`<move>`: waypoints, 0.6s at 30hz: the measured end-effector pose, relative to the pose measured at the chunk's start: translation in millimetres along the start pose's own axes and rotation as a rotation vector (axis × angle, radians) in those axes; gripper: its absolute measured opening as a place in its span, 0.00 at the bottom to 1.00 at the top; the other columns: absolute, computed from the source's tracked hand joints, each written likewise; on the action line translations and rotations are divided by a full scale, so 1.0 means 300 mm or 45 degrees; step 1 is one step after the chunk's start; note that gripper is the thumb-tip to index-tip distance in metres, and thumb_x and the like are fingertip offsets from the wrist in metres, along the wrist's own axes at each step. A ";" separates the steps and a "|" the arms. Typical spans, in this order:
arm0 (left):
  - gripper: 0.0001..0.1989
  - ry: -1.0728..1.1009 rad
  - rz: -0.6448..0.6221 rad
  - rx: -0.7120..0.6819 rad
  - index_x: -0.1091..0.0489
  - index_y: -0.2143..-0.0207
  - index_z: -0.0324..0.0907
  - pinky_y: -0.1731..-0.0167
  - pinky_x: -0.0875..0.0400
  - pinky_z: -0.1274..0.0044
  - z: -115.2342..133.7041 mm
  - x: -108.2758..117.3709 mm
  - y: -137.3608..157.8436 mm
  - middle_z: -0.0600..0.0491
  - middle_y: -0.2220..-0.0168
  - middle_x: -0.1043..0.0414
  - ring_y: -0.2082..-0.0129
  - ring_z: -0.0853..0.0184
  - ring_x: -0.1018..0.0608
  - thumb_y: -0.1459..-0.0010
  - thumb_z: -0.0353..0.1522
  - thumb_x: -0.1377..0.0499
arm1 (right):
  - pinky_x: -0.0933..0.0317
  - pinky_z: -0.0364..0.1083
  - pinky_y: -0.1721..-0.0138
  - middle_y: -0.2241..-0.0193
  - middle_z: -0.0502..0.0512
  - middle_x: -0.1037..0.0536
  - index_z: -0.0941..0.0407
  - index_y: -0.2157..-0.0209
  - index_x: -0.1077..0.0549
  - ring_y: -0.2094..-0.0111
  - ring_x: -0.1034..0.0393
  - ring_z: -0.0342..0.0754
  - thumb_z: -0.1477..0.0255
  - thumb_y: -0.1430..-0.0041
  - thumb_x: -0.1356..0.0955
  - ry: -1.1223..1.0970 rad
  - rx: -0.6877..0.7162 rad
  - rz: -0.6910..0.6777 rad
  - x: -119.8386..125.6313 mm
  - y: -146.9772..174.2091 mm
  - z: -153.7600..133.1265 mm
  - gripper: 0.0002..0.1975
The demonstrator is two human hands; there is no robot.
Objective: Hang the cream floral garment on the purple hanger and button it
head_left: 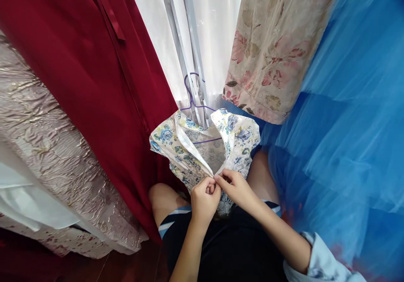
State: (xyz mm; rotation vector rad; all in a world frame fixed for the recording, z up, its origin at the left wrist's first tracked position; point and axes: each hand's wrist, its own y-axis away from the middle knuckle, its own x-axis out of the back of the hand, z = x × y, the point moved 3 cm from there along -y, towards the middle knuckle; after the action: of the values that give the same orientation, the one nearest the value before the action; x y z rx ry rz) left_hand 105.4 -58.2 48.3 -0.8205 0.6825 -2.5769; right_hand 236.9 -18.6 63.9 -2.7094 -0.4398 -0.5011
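Note:
A sleeveless-looking floral garment, white with blue flowers, hangs on a purple wire hanger in front of my lap. My left hand is closed in a pinch on the garment's front edge, at the bottom of the V-shaped neckline. Right beside it, my right hand pinches the same spot, the fingertips of both hands nearly touching. Whatever fastening may lie between the fingers is hidden. The hanger's hook sits by a grey metal stand, and its bottom bar shows through the open neckline.
A long dark red dress and a pale embossed one hang to the left. On the right are a beige dress with pink flowers and a wide blue tulle skirt. A white curtain hangs behind.

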 end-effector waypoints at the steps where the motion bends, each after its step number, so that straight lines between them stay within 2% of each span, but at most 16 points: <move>1: 0.17 -0.038 -0.011 -0.050 0.39 0.79 0.43 0.77 0.41 0.78 0.002 0.004 0.002 0.58 0.81 0.44 0.80 0.72 0.39 0.38 0.34 0.42 | 0.49 0.43 0.73 0.80 0.49 0.30 0.56 0.78 0.32 0.76 0.37 0.45 0.65 0.36 0.34 0.043 0.006 0.002 -0.004 -0.010 0.001 0.17; 4: 0.16 -0.089 -0.041 -0.167 0.41 0.79 0.43 0.74 0.40 0.77 0.008 0.010 0.006 0.58 0.80 0.43 0.79 0.71 0.38 0.37 0.32 0.43 | 0.51 0.43 0.74 0.80 0.49 0.30 0.56 0.78 0.32 0.76 0.37 0.44 0.67 0.36 0.35 0.148 0.020 -0.006 -0.005 -0.024 0.005 0.16; 6: 0.15 -0.061 -0.044 -0.184 0.41 0.78 0.43 0.71 0.38 0.77 0.007 0.008 0.007 0.57 0.78 0.40 0.76 0.70 0.34 0.37 0.31 0.44 | 0.50 0.43 0.73 0.80 0.49 0.30 0.55 0.77 0.32 0.76 0.37 0.44 0.67 0.36 0.35 0.168 0.021 0.004 -0.004 -0.026 0.011 0.15; 10: 0.02 0.043 0.065 -0.141 0.33 0.66 0.43 0.62 0.31 0.75 -0.021 0.004 -0.001 0.53 0.68 0.30 0.66 0.66 0.26 0.39 0.30 0.42 | 0.46 0.42 0.72 0.78 0.49 0.28 0.56 0.74 0.31 0.75 0.35 0.45 0.68 0.35 0.36 0.022 0.018 -0.009 -0.011 -0.023 0.041 0.13; 13: 0.05 0.048 0.059 -0.144 0.31 0.59 0.43 0.56 0.29 0.74 -0.055 -0.011 -0.014 0.50 0.61 0.26 0.59 0.64 0.23 0.38 0.29 0.43 | 0.43 0.42 0.71 0.76 0.50 0.24 0.56 0.72 0.29 0.74 0.33 0.45 0.69 0.35 0.37 -0.104 -0.004 -0.029 -0.014 -0.018 0.058 0.11; 15: 0.06 0.020 0.040 -0.129 0.30 0.58 0.43 0.56 0.29 0.74 -0.076 -0.027 -0.019 0.50 0.61 0.24 0.59 0.64 0.22 0.38 0.28 0.42 | 0.42 0.41 0.72 0.76 0.51 0.23 0.56 0.72 0.29 0.75 0.31 0.45 0.70 0.36 0.37 -0.184 -0.040 -0.076 -0.018 -0.013 0.062 0.11; 18: 0.04 -0.019 0.110 -0.116 0.30 0.62 0.43 0.62 0.29 0.76 -0.096 -0.042 -0.015 0.53 0.66 0.25 0.65 0.65 0.23 0.41 0.28 0.41 | 0.43 0.41 0.74 0.80 0.49 0.24 0.56 0.73 0.29 0.78 0.32 0.44 0.70 0.37 0.36 -0.274 -0.079 -0.145 -0.033 -0.006 0.058 0.11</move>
State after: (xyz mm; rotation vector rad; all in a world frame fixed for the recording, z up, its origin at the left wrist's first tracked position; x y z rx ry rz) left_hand 96.8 -39.0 24.7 -0.8186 0.8178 -2.4759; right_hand 232.2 -12.4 45.3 -2.8220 -0.6489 -0.2560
